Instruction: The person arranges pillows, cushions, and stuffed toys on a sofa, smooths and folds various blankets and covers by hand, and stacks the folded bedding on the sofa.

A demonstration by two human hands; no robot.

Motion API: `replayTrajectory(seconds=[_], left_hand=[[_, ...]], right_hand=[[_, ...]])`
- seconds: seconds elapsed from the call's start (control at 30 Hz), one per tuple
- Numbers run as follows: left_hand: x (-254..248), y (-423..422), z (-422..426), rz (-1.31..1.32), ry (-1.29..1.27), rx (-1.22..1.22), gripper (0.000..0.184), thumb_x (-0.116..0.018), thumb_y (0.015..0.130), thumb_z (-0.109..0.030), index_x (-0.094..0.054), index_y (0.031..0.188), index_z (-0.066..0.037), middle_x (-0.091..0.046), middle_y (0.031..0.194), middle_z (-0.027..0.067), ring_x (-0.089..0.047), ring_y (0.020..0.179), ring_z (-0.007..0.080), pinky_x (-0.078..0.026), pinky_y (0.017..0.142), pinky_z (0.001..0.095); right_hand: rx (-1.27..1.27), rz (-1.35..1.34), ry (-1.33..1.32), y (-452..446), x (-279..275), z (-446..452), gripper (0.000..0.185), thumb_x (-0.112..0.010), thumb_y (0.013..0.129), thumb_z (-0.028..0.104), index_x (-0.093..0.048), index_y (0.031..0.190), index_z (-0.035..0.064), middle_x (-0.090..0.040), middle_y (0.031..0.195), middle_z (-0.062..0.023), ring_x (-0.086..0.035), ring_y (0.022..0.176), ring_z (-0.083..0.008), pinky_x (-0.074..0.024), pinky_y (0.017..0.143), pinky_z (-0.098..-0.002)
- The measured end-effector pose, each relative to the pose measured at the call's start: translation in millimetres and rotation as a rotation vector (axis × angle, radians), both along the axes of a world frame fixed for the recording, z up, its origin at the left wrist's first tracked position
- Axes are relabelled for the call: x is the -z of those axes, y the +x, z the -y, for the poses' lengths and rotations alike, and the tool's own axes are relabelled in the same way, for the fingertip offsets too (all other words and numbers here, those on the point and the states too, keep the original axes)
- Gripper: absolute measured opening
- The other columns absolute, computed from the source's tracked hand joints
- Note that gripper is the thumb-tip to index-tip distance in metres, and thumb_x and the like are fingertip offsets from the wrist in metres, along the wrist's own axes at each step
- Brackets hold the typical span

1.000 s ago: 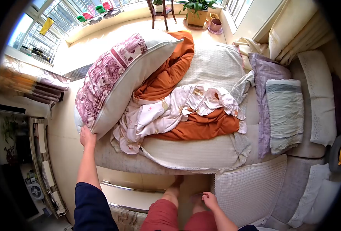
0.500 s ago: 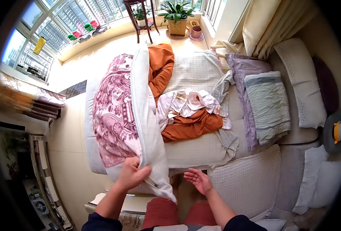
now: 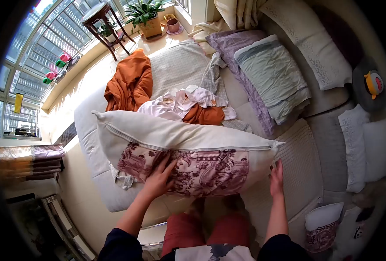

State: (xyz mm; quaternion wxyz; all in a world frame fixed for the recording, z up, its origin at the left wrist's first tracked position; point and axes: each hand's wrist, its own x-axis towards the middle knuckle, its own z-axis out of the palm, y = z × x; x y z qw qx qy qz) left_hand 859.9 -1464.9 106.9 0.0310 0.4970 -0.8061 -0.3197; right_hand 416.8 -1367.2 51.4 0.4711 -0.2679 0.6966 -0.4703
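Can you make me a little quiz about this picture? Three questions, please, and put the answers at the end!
1. True or false: the left hand is on the patterned part of the big pillow.

2. What lies on top of the purple cloth?
A) a shoe
B) a folded pale green cloth
C) a flower pot

3. Fill in the blank: the colour of the puffy blanket poking out past the big pillow is ______.

Key: 1 true; 2 B; 3 orange.

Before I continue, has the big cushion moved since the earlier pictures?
Yes: the big cushion has swung rightward; one end now reaches the textured seat cover.
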Motion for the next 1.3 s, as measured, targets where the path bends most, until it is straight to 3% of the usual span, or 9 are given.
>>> replayTrajectory(seconds=[0.1,0.2,0.27,0.37,0.43,0.5,0.8,0.97,1.3], left_hand=[[-27,37,44,0.347,-0.286,0.024,0.096,-0.077,0.051,-0.027,-0.032,0.135,-0.017,-0.024,0.142,0.0122,-0.019,0.133,0.0279,-0.013,0.108,0.0440],[-26,58,87,0.545,-0.289,-0.006,0.104,-0.079,0.046,-0.030,-0.029,0.136,-0.013,-0.028,0.140,0.0074,-0.020,0.133,0.0257,-0.010,0.106,0.0500],[18,55,109,0.590,-0.490,0.063,0.079,-0.068,0.063,-0.023,-0.034,0.132,-0.008,-0.045,0.121,0.0105,-0.037,0.121,0.0241,-0.020,0.103,0.0445],[29,24,120,0.540,-0.394,0.107,0.064,-0.060,0.065,-0.015,-0.041,0.125,-0.004,-0.058,0.089,0.0099,-0.054,0.091,0.0242,-0.035,0.087,0.0378],[56,31,110,0.500,-0.473,0.141,0.062,-0.062,0.062,-0.015,-0.046,0.120,-0.004,-0.059,0.076,0.0089,-0.057,0.078,0.0260,-0.040,0.077,0.0359],[43,20,80,0.456,-0.448,0.130,0.058,-0.064,0.060,-0.017,-0.050,0.116,-0.007,-0.059,0.071,0.0090,-0.057,0.073,0.0278,-0.042,0.072,0.0365],[-72,-49,-35,0.090,-0.326,-0.267,0.026,-0.058,0.065,-0.006,-0.065,0.091,-0.004,-0.063,0.079,0.0183,-0.061,0.076,0.0337,-0.046,0.068,0.0382],[-142,-191,-51,0.079,-0.419,0.043,0.028,-0.057,0.062,-0.001,-0.066,0.088,-0.004,-0.063,0.073,0.0162,-0.061,0.069,0.0316,-0.046,0.064,0.0363],[-120,-472,-90,-0.110,-0.348,0.657,0.024,-0.061,0.071,-0.016,-0.066,0.094,-0.017,-0.064,0.074,0.0102,-0.060,0.069,0.0274,-0.047,0.064,0.0372]], right_hand=[[-0.508,-0.857,-0.057,50,-46,40,0.103,-0.076,0.059,0.046,-0.020,0.140,0.0137,-0.014,0.143,-0.0189,-0.015,0.132,-0.0344,-0.0128,0.105,-0.0468],[-0.715,-1.007,-0.029,80,-54,88,0.113,-0.077,0.052,0.051,-0.015,0.141,0.0198,-0.008,0.146,-0.0137,-0.010,0.135,-0.0306,-0.0052,0.106,-0.0525],[-0.774,-0.962,-0.031,88,-24,116,0.119,-0.079,0.048,0.048,-0.011,0.141,0.0184,-0.016,0.143,-0.0157,-0.012,0.134,-0.0298,-0.0031,0.107,-0.0523],[-0.658,-1.093,0.033,100,11,115,0.093,-0.081,0.046,0.034,-0.037,0.121,0.0017,-0.045,0.108,-0.0120,-0.043,0.108,-0.0268,-0.0222,0.102,-0.0444],[-0.603,-1.261,0.038,105,31,93,0.044,-0.067,0.067,0.025,-0.047,0.101,0.0050,-0.054,0.098,-0.0103,-0.048,0.098,-0.0239,-0.0307,0.091,-0.0374],[-0.541,-1.149,-0.018,105,33,60,0.012,-0.047,0.083,0.016,-0.048,0.090,0.0060,-0.059,0.079,-0.0079,-0.055,0.085,-0.0222,-0.0346,0.085,-0.0358],[-0.507,-0.783,-0.138,29,-56,-81,0.021,-0.052,0.069,0.002,-0.050,0.089,0.0044,-0.057,0.063,-0.0113,-0.060,0.074,-0.0281,-0.0369,0.084,-0.0400],[-0.318,-0.791,-0.051,-69,-100,-161,0.027,-0.056,0.064,0.002,-0.054,0.091,0.0069,-0.061,0.069,-0.0111,-0.060,0.070,-0.0270,-0.0391,0.077,-0.0368],[0.184,-1.062,0.180,-249,-127,-336,0.032,-0.067,0.057,0.003,-0.056,0.087,0.0071,-0.059,0.075,-0.0090,-0.057,0.077,-0.0274,-0.0359,0.077,-0.0376]])
